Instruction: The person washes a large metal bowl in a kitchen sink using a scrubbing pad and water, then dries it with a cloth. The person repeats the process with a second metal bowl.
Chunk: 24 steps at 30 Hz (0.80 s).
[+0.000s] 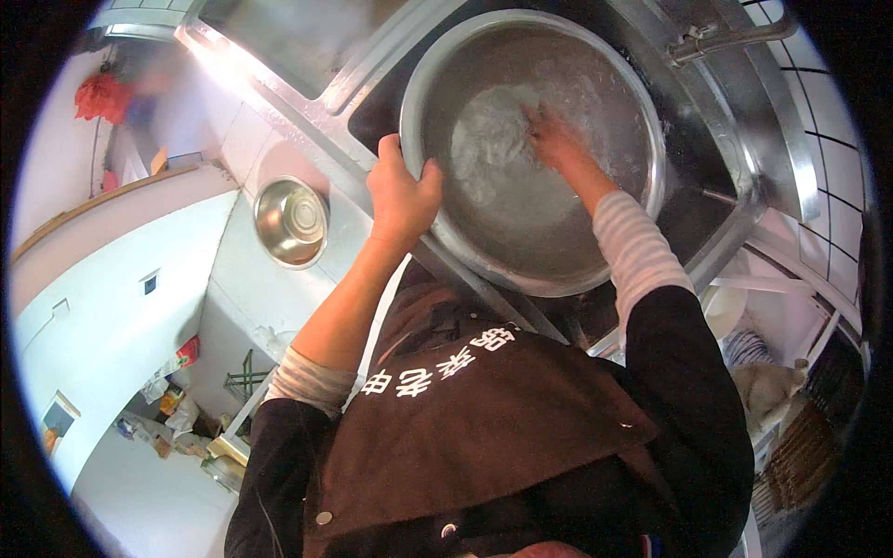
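A large round metal basin (558,285) sits in the steel sink, holding greyish, cloudy water (507,209). My left hand (403,197) is closed on the basin's left rim, with the thumb raised over the edge. Near the middle of the basin, my right hand (558,144) dips into the water. Its fingers are blurred and partly under the surface, so their grip is unclear. Pale swirls and ripples surround them. No separate object shows in the water.
A faucet (730,42) reaches in at the upper right, by the tiled wall. Another sink compartment (298,42) lies to the upper left. A smaller metal bowl (291,223) rests on the floor at left. Shelving with items (767,391) stands at right.
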Available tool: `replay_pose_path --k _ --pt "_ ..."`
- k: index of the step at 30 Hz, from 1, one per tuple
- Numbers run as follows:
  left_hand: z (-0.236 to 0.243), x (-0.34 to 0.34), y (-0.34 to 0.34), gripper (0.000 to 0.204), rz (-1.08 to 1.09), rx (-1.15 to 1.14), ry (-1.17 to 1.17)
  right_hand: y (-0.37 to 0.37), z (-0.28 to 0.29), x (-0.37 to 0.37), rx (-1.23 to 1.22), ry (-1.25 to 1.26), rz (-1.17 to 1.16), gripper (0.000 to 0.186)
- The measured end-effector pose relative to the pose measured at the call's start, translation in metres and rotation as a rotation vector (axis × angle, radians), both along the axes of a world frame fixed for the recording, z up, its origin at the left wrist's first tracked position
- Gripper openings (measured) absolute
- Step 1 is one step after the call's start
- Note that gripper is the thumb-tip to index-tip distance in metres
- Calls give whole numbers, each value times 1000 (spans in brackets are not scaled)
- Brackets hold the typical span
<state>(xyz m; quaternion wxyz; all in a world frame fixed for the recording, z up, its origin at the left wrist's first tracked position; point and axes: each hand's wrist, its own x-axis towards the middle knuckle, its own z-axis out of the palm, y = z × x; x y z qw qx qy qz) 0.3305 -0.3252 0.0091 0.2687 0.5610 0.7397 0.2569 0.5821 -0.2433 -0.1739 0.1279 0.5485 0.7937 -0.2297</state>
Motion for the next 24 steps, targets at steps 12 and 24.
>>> replay_pose_path --k 12,24 --pt "-13 3 0 38 -5 152 57 -125 56 -61 -192 382 138 57" --pt "-7 4 -1 36 50 89 -50 26 -84 0 -24 51 -28 53"
